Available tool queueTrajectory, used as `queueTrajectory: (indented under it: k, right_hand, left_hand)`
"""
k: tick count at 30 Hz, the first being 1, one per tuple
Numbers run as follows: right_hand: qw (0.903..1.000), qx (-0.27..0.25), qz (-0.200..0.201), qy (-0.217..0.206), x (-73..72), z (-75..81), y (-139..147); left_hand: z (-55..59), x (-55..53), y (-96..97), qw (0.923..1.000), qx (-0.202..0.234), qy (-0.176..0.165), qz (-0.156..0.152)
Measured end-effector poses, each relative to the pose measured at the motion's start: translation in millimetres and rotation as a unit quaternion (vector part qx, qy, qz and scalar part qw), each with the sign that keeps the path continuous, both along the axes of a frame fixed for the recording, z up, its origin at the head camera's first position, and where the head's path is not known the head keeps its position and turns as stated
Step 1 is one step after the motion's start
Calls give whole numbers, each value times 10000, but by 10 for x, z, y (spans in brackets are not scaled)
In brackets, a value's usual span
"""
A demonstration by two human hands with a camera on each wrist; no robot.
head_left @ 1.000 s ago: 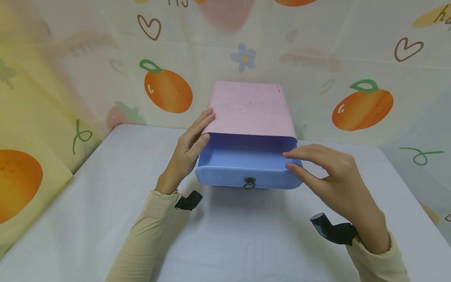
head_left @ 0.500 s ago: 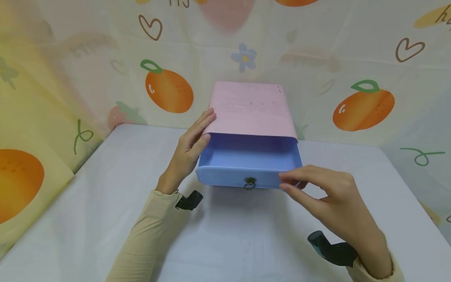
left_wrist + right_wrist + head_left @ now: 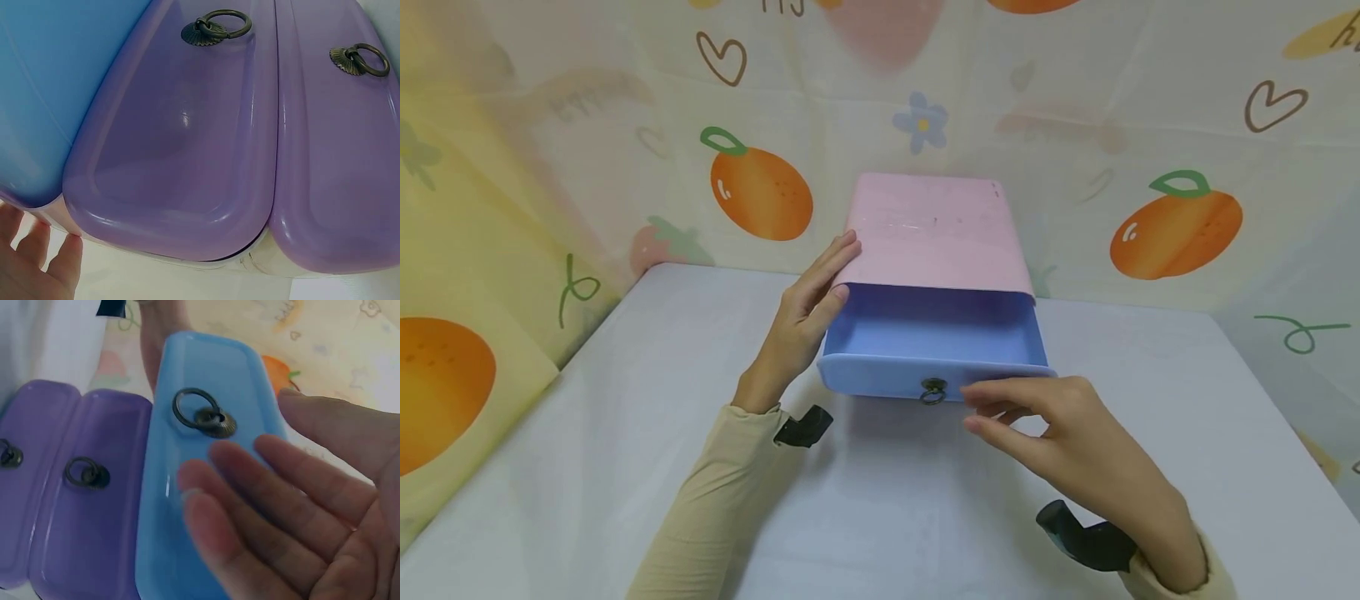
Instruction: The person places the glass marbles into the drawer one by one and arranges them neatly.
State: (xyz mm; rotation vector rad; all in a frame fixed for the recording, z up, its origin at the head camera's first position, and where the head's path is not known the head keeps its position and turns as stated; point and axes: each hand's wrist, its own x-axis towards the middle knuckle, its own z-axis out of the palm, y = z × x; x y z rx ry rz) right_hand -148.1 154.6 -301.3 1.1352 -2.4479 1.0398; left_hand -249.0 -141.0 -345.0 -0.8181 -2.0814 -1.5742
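A pink drawer cabinet stands on the table, its top blue drawer pulled out. I see nothing inside the part of that drawer that shows. A bronze ring pull hangs on the blue front. My left hand rests against the cabinet's left side with fairly straight fingers, the thumb by the front edge. In front of the blue drawer's right half is my right hand, fingertips just right of the ring pull. In the right wrist view its fingers are loosely bent and hold nothing.
Below the blue drawer sit two closed purple drawers, each with a ring pull; the head view hides them. White cloth covers the table. A fruit-printed curtain hangs close behind the cabinet.
My right hand has moved from the blue drawer's right corner down and left along its front, towards the ring pull. The left hand and the drawer stay where they were.
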Motion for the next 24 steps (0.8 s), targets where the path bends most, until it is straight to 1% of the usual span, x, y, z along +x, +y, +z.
queueTrajectory:
  k: [5,8,13,19,21,24]
  right_hand:
    - [9968,373,-172,-690,-31,-45,-48]
    - [9934,425,-279,-1030,-42,-62,-72]
    - [9911,374,-343,-1235,-37,-70,-93]
    - [9866,444,-301,-1538,-58,-114,-155]
    - [9871,403,-328,-1516,-77,-139,-177]
    - [9897,255,-404,-1349,-116,-177,-202]
  left_hand:
    - [-3,-2,4,10000,20,8,-7]
    - [-2,-4,4,10000,15,0,-6]
    - [3,1,6,10000,20,-24,-3]
    - [2,1,-1,10000,12,-35,33]
    - [1,-3,0,10000,-8,-39,46]
    - [1,-11,2,10000,-32,0,66]
